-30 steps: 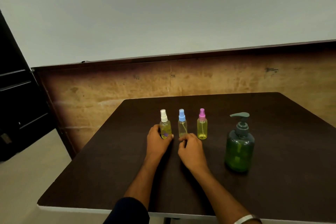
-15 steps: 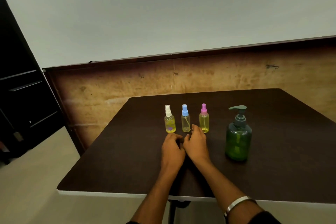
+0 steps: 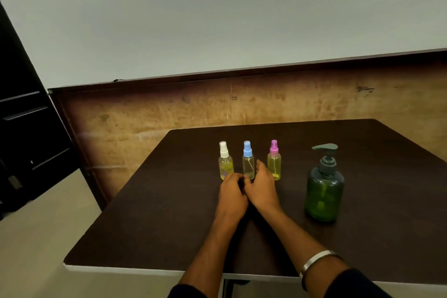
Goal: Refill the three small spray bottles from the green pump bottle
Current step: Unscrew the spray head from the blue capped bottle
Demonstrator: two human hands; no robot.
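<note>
Three small spray bottles stand upright in a row on the dark table (image 3: 387,237): a white-capped bottle (image 3: 225,164), a blue-capped bottle (image 3: 248,163) and a pink-capped bottle (image 3: 274,164). The white-capped and pink-capped ones hold yellowish liquid. The green pump bottle (image 3: 324,192) stands to their right, nearer to me. My left hand (image 3: 232,192) rests on the table below the white-capped bottle, fingers loosely curled, holding nothing. My right hand (image 3: 262,185) lies against it, fingers reaching up between the blue-capped and pink-capped bottles. Both hands hide the blue-capped bottle's base.
A worn wooden panel (image 3: 169,113) runs behind the table below a pale wall. A dark cabinet (image 3: 26,133) stands at the left. The table's white front edge (image 3: 145,271) is close to me, with bare floor (image 3: 36,237) to its left.
My left hand has come off the white-capped bottle and moved right. Both hands now lie together in front of the blue-capped bottle. My view has shifted.
</note>
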